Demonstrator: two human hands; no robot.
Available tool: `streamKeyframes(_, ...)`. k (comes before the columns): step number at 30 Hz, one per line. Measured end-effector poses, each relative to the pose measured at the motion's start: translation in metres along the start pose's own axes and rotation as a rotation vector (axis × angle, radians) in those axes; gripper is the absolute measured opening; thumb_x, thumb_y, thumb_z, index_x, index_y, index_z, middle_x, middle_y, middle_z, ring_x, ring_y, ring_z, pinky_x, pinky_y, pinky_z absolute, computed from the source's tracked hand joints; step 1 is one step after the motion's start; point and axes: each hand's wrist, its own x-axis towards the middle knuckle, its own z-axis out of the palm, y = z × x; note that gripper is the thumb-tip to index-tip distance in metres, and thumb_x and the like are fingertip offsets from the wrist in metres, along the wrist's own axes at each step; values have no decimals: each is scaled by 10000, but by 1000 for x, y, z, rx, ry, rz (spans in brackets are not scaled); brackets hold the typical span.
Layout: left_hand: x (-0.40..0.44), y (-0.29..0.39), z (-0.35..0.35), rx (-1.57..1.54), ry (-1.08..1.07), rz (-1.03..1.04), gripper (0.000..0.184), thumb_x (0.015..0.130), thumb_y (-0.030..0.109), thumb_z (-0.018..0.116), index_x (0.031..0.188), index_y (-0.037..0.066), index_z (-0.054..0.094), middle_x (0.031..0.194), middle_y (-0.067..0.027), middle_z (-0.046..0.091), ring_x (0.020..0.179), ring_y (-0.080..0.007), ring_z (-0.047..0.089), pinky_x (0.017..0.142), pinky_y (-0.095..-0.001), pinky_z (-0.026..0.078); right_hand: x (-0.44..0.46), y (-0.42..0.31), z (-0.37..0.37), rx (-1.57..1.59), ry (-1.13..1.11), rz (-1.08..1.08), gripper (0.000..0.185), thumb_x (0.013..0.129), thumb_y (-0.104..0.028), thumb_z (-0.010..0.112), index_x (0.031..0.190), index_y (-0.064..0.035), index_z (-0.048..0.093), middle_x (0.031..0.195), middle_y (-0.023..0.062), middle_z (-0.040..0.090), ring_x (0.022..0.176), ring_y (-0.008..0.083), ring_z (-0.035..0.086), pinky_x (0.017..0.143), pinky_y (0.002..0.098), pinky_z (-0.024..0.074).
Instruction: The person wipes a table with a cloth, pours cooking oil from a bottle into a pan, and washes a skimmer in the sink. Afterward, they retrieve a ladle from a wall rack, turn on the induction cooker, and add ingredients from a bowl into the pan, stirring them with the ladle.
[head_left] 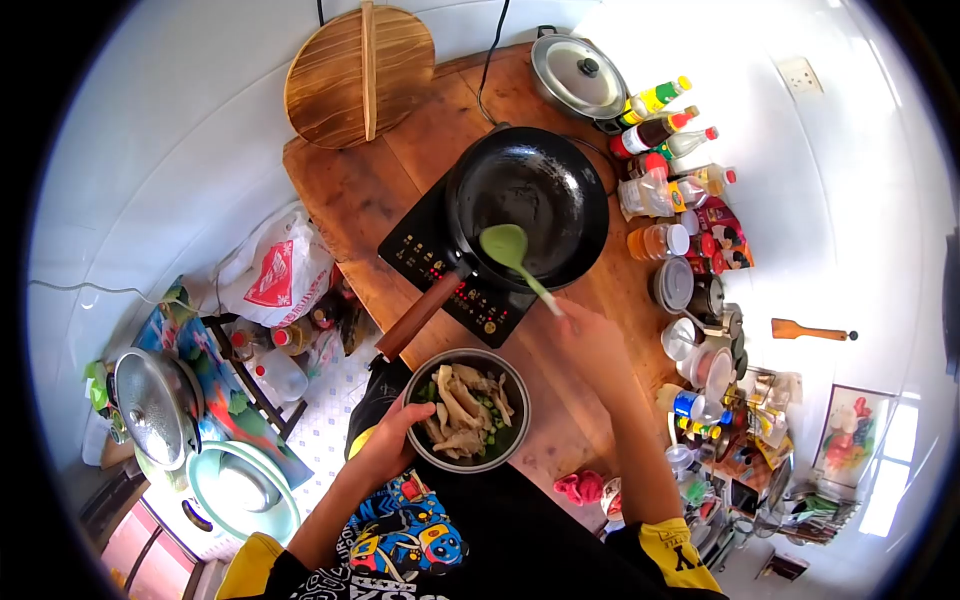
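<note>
My left hand [393,438] is closed on the rim of a metal bowl [522,418]. Inside the bowl lie pale brown strips of food [462,405] and chopped green pieces [491,424]. In my right hand [583,338] is the handle of a green spatula [506,246], its broad head over the near side of a black wok [572,200]. The wok's dark inside looks shiny, with no food visible in it. It sits on a black induction cooker [411,245] with lit red marks, its wooden handle [424,312] pointing toward my left side.
A wooden lid [340,75] leans at the table's back left, and a lidded pot [580,78] stands at the back right. Sauce bottles [655,133] and jars [660,241] line the right edge of the wooden table [340,210]. A plastic bag [283,270] hangs at the left.
</note>
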Motion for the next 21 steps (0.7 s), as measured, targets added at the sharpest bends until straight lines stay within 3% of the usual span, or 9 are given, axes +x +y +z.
streamKeyframes(2, 0, -2, 2, -5, 1, 8, 552, 868, 124, 550, 1385, 89, 358, 1257, -103, 531, 1125, -226, 553, 968, -378, 469, 15, 8, -5, -99, -39, 76, 297, 877, -227, 523, 1142, -148, 631, 829, 179, 654, 783, 385, 626, 720, 460, 504)
streamKeyframes(4, 3, -5, -1, -21, -9, 14, 545, 872, 122, 547, 1383, 86, 360, 1252, -104, 533, 1124, -224, 553, 968, -377, 469, 48, 20, 7, 40, 143, -19, 301, 885, -225, 514, 1152, -148, 628, 817, 178, 650, 783, 371, 628, 714, 452, 504)
streamKeyframes(6, 6, -6, 1, -21, -17, 9, 548, 874, 122, 546, 1387, 87, 356, 1257, -105, 529, 1130, -224, 549, 967, -377, 469, 60, 13, 21, 155, 146, 8, 294, 886, -217, 513, 1147, -147, 630, 816, 185, 646, 795, 368, 628, 712, 454, 501)
streamKeyframes(8, 9, -7, 6, -35, -23, 9, 550, 877, 123, 545, 1391, 87, 351, 1262, -107, 525, 1137, -224, 545, 967, -378, 469, 48, 7, 30, 150, 118, -118, 292, 891, -223, 506, 1147, -157, 630, 819, 194, 645, 790, 379, 625, 706, 461, 500)
streamKeyframes(10, 10, -5, 8, 97, 40, 25, 452, 866, 164, 550, 1286, 40, 438, 1193, -145, 587, 1063, -267, 606, 945, -425, 495, 19, -7, 11, 46, 27, -92, 288, 891, -225, 504, 1143, -171, 633, 807, 193, 645, 780, 386, 626, 701, 470, 500)
streamKeyframes(13, 8, -5, 4, 34, -31, 42, 529, 852, 156, 557, 1342, 47, 388, 1252, -148, 546, 1120, -263, 571, 967, -422, 475, 16, -3, -8, -90, -60, 23, 291, 895, -230, 501, 1148, -179, 635, 835, 200, 648, 795, 393, 625, 704, 475, 499)
streamKeyframes(16, 5, -2, 10, -6, -158, 110, 631, 831, 146, 576, 1402, 62, 319, 1309, -138, 497, 1185, -247, 520, 1003, -415, 441, 55, 17, 6, -52, 49, 59, 287, 894, -215, 512, 1149, -170, 638, 883, 208, 649, 833, 395, 624, 720, 465, 501)
streamKeyframes(18, 8, -1, 11, -1, -195, 115, 648, 833, 127, 573, 1417, 69, 299, 1323, -121, 478, 1209, -233, 494, 1022, -390, 415, 74, 20, 24, 152, 226, -112, 283, 892, -201, 524, 1146, -155, 640, 910, 215, 646, 845, 397, 622, 727, 451, 504)
streamKeyframes(21, 6, 7, 22, 55, -225, 106, 672, 834, 98, 590, 1432, 76, 285, 1339, -99, 457, 1230, -209, 467, 1037, -361, 393, 38, 15, 21, 77, 21, -83, 294, 894, -234, 519, 1152, -155, 638, 870, 209, 648, 831, 393, 627, 728, 451, 502)
